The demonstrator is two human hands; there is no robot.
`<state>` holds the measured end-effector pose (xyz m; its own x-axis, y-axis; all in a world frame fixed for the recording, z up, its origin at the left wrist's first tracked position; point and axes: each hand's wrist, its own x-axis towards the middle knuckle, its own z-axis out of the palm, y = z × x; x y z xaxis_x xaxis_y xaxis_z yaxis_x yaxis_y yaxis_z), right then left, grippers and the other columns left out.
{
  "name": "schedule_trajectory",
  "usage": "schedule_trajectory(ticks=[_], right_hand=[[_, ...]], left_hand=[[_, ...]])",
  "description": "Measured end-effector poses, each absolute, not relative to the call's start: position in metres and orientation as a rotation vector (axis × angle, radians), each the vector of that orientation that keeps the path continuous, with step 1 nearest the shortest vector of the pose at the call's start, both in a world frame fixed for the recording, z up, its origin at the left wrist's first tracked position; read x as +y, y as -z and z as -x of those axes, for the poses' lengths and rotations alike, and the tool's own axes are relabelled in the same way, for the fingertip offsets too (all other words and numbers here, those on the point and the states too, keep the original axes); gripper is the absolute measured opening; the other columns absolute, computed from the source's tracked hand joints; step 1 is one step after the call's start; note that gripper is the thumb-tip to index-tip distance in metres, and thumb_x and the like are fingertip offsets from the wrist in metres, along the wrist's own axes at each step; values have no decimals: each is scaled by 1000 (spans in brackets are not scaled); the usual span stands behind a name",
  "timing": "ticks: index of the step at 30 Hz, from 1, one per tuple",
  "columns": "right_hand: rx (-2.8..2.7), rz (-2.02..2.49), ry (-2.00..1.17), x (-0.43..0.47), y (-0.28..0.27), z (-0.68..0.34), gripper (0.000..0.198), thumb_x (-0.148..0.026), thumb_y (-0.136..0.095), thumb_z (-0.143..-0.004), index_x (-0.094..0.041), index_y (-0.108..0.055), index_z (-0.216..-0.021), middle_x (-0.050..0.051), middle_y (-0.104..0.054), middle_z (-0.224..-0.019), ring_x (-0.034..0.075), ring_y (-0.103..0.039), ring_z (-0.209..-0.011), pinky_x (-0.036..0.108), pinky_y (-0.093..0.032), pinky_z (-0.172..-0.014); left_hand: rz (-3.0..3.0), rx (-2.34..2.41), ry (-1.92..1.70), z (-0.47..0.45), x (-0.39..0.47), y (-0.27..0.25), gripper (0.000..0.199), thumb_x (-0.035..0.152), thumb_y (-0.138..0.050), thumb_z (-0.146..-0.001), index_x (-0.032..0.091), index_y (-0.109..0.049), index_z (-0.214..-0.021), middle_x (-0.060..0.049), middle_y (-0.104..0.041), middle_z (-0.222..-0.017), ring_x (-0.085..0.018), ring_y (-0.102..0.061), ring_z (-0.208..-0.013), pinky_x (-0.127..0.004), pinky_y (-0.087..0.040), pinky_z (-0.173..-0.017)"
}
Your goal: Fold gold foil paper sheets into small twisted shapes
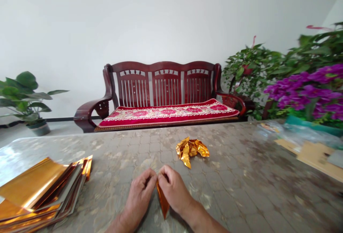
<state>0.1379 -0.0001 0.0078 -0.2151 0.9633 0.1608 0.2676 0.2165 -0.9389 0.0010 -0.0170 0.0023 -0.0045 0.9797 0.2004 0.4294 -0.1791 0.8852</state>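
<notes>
Between my two hands, low in the middle of the head view, is a folded piece of gold foil paper (163,201), its pointed end toward me. My left hand (141,193) pinches its far end, fingers curled. From the other side my right hand (175,190) grips the same end with thumb and fingers pressed together, its fingertips close to the left ones. The hands hide the upper part of the paper. Just beyond them on the table lies a crumpled, folded gold foil shape (190,151).
A loose stack of gold foil sheets (37,186) lies at the table's left. At the right are cardboard (318,158), clear plastic (300,135) and purple flowers (313,90). Behind the patterned table (241,190) stands a wooden bench (166,86) with a red cushion (171,114).
</notes>
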Motion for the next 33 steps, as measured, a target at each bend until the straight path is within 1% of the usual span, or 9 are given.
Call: schedule_trajectory(ticks=[7,11,14,17,21,26,29,33], right_hand=[[-1664,1104,-1110,-2,-8,-142,14,-23,-45,-87,-19,-57,-79,-2,-57,-72,14,-54,-71,24,-41,-65],[-1593,1089,-1214,-1,-5,-145,13,-22,-48,-83,-19,-61,-82,-2,-58,-71,14,-55,-69,23,-42,-62],[-1527,1091,-1279,-1,-5,-145,11,-24,-51,-81,-19,-60,-79,-2,-57,-69,13,-53,-67,22,-41,-60],[-1545,1130,-1233,0,-7,-142,14,-28,-54,-81,-18,-58,-71,-3,-54,-65,13,-51,-65,22,-39,-58],[-1546,1109,-1252,0,-10,-141,12,-23,-53,-77,-19,-56,-66,-4,-50,-60,11,-46,-60,20,-35,-54],[-1554,1096,-1306,-1,-9,-146,12,-18,-48,-74,-18,-58,-68,-4,-50,-60,11,-46,-60,20,-34,-53],[-1561,1100,-1333,0,-6,-148,12,-21,-49,-77,-18,-56,-67,-5,-48,-61,11,-45,-61,20,-33,-54],[-1595,1126,-1246,1,-5,-145,20,-27,-50,-81,-20,-49,-63,-5,-43,-60,12,-42,-62,21,-32,-55]], left_hand=[[-1666,1484,-1223,1,-16,-1,33,43,-47,-88,19,-51,-66,3,-45,-61,-14,-44,-61,-22,-36,-58],[-1663,1481,-1220,0,-17,-1,33,43,-48,-88,19,-51,-65,4,-44,-60,-13,-44,-59,-22,-36,-57],[-1670,1474,-1224,0,-17,-1,33,42,-48,-88,19,-51,-65,4,-44,-59,-13,-43,-57,-22,-36,-56],[-1674,1459,-1247,-1,-16,0,32,41,-48,-88,19,-51,-65,4,-45,-60,-13,-44,-58,-21,-37,-56],[-1677,1462,-1243,0,-16,1,31,40,-49,-87,19,-50,-63,4,-44,-60,-13,-44,-59,-21,-37,-56],[-1664,1471,-1223,1,-16,-2,32,42,-48,-86,20,-48,-63,4,-43,-59,-13,-43,-58,-22,-36,-57],[-1675,1457,-1195,1,-15,-3,32,42,-47,-86,20,-46,-63,4,-43,-60,-14,-43,-59,-22,-36,-57],[-1688,1447,-1170,1,-15,0,32,42,-47,-85,20,-45,-61,3,-44,-60,-14,-45,-60,-22,-36,-58]])
